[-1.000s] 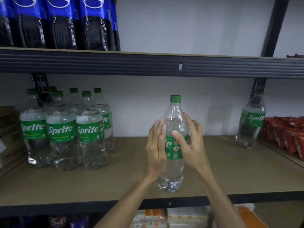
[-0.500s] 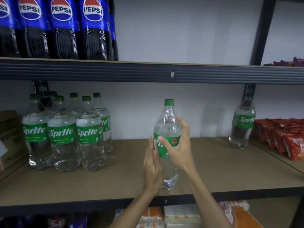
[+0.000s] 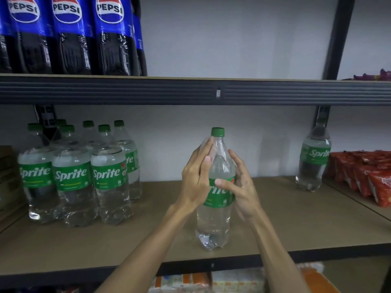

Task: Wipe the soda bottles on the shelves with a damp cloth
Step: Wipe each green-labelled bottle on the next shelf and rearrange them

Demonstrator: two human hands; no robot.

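Open tan shelf board (image 3: 275,208) at centre right, clear green-labelled plastic bottles (image 3: 72,176) blocking middle left, lone clear bottle (image 3: 314,157) and red snack packets (image 3: 364,172) at right edge, dark ribbed beam (image 3: 148,90) overhead.

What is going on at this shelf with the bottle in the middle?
A person has both hands on a Sprite bottle standing upright near the front of the shelf. The left hand lies flat against its upper part; the right hand holds it, thumb across the label. No cloth is visible. A cluster of bottles stands further left, a lone bottle at the right.
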